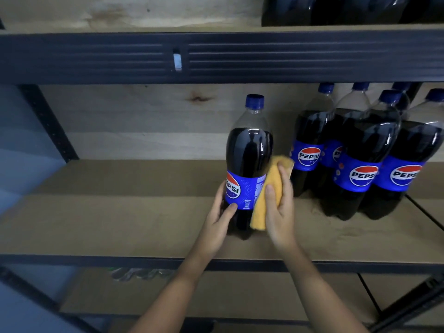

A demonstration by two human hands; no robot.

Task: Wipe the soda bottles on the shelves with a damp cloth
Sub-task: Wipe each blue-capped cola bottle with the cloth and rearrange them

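A: Hands first, quick. What was the left hand [222, 210] doing?

B: It gripped the lower body of the Pepsi bottle [247, 164], thumb across the front just under the blue label, fingers curled round the far side. Bracing it, I'd say, so it wouldn't spin or tip under the rubbing.

A: Right hand [280, 203]?

B: It held a folded yellow cloth [272, 186], pressed flat against the bottle's right side at label height, fingers wrapped over it. Wiping was under way, by my read.

A: Where did the bottle stand?

B: Upright on the middle shelf board [120, 212], near its front edge and apart from the rest. Probably pulled clear so the cloth could get round it.

A: The rest?

B: A cluster of Pepsi bottles [360, 159] stood packed together on the right of the same shelf, too tight to wipe in place. More dark bottles [312, 10] sat on the shelf above, only their bases showing. Dark metal rail [96, 56] ran between the two levels.

A: Progress?

B: Couldn't tell which ones were already clean.
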